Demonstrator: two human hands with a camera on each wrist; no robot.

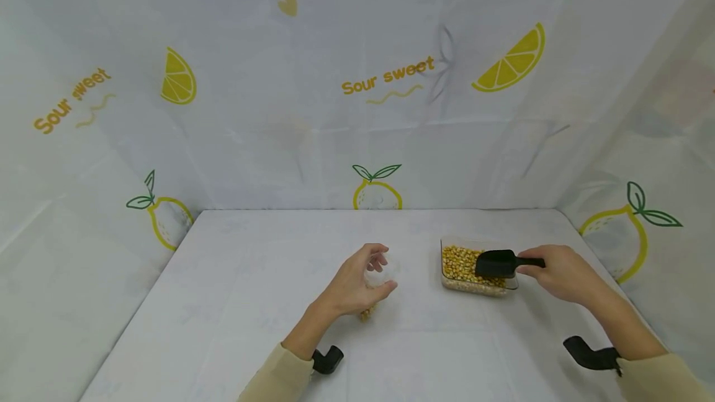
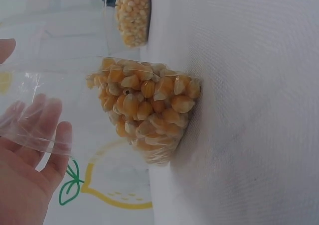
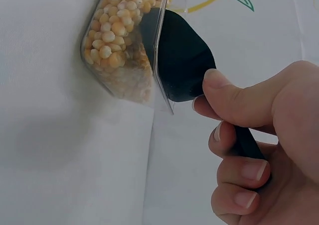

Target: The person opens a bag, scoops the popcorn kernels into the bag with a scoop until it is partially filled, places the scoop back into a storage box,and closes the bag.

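In the head view, my left hand (image 1: 356, 282) curves in a C around the upper part of a clear plastic bag. The left wrist view shows this bag (image 2: 149, 105) standing on the table, its lower part filled with corn kernels; fingers show through its film, with the thumb across from them. My right hand (image 1: 561, 273) grips the handle of a black scoop (image 1: 497, 263). The scoop's blade dips into a clear rectangular container (image 1: 475, 288) of yellow corn kernels (image 1: 460, 261). What lies inside the blade is hidden.
A white cloth covers the table (image 1: 223, 303). White curtains (image 1: 313, 141) with lemon prints and lettering hang behind and at both sides. The container stands right of the bag, with a gap between them. Black wrist mounts (image 1: 328, 360) sit on both forearms.
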